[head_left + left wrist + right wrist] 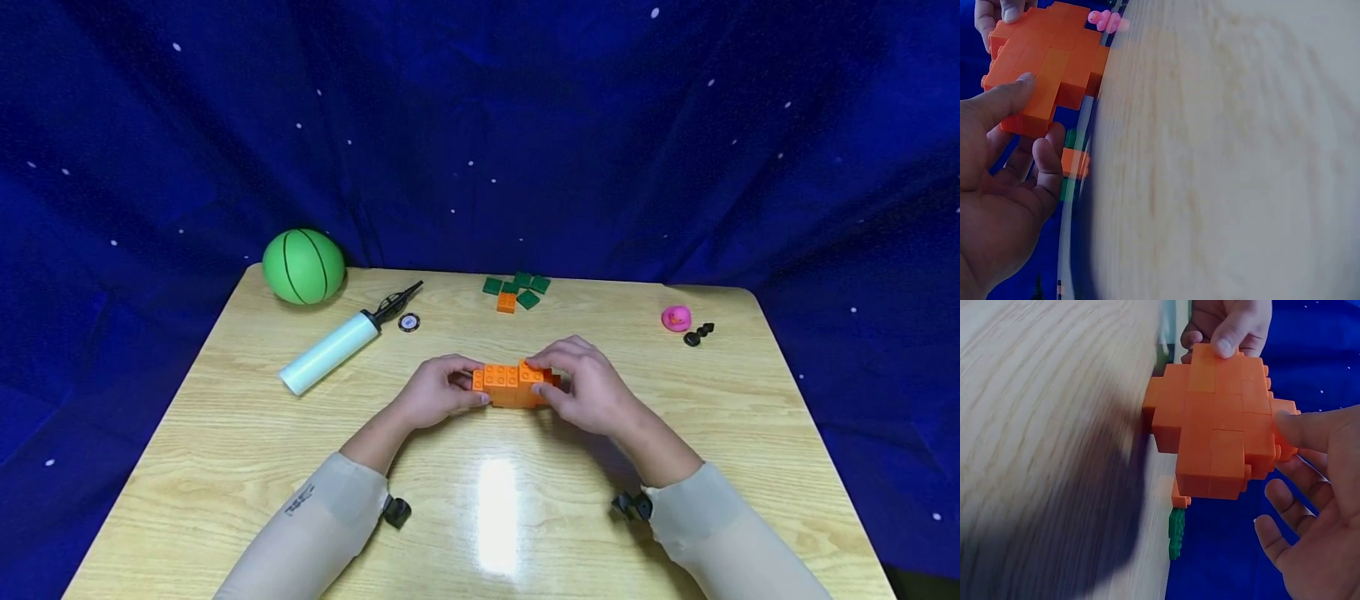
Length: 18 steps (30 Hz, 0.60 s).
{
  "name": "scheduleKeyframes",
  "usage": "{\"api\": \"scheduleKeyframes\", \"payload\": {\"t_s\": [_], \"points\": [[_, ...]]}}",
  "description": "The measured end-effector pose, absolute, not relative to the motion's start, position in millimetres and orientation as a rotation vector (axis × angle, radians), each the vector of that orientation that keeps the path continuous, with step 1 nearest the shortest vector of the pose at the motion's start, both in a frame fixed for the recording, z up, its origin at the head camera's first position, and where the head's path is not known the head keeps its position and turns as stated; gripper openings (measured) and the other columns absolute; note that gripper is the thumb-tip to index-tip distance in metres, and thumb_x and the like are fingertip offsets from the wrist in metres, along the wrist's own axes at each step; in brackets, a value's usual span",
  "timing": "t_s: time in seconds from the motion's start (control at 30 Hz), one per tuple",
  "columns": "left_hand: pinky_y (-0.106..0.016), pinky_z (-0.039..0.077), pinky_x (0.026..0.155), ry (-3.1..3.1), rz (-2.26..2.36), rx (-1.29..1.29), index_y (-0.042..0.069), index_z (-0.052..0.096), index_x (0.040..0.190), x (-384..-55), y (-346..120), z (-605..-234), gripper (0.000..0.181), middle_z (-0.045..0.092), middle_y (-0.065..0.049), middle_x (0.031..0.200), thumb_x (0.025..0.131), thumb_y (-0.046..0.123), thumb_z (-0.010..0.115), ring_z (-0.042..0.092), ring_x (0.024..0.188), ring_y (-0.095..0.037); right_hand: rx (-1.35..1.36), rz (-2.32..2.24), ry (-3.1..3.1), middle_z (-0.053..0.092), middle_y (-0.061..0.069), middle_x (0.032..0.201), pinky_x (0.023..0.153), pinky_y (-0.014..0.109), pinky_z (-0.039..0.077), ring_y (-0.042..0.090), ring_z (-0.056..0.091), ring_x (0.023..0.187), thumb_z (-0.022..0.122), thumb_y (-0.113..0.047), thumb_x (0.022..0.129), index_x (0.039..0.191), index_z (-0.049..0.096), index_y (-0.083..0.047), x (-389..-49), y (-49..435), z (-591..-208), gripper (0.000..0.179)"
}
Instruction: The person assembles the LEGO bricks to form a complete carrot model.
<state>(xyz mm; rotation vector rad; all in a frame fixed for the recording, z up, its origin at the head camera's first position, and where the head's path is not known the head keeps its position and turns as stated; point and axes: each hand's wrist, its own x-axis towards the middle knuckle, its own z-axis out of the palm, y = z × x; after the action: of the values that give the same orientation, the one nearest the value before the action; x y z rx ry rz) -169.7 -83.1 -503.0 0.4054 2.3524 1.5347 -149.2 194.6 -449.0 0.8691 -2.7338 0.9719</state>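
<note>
Both hands are on a stepped block of joined orange building bricks (504,393) at the middle of the table. My left hand (441,390) grips its left end, thumb on the near face and fingers behind, as the left wrist view shows. With thumb and fingers, my right hand (588,387) pinches an orange brick (1284,407) on the block's upper right. That brick sits on the studs; whether it is fully pressed down I cannot tell. In the right wrist view the block's lower steps (1160,403) are close to the tabletop.
Behind the block lie a loose orange brick (506,302) and several green bricks (528,299). To the left are a green ball (303,267), a hand pump (330,353) and a round chip (408,322). A pink rubber duck (677,318) and a black piece (693,338) lie right.
</note>
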Motion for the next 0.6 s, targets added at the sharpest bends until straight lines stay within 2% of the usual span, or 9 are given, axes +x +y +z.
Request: {"api": "scheduleKeyframes", "payload": {"t_s": [0.3,0.6], "points": [[-0.033,0.056,0.082,2.335,1.526,0.422,0.012,0.074,0.123,-172.0,-85.2,-502.8,0.043,0.07,-0.001,0.105,0.083,0.02,0.09,0.067,0.094,-0.018,0.863,1.023,-2.704,0.071,-0.003,0.117,0.1,0.044,0.051,0.018,0.059,0.115,0.084,-0.015,0.089,0.12,0.076,-0.016,-148.7,194.6,-454.0,0.032],[-0.034,0.056,0.083,2.316,1.541,0.441,0.015,0.074,0.122,-173.6,-84.5,-506.2,0.042,0.07,0.0,0.106,0.083,0.02,0.089,0.067,0.095,-0.019,0.848,1.222,-2.716,0.069,-0.002,0.124,0.103,0.051,0.049,0.021,0.058,0.121,0.083,-0.018,0.09,0.124,0.074,-0.02,-151.2,201.1,-458.7,0.035]]}}
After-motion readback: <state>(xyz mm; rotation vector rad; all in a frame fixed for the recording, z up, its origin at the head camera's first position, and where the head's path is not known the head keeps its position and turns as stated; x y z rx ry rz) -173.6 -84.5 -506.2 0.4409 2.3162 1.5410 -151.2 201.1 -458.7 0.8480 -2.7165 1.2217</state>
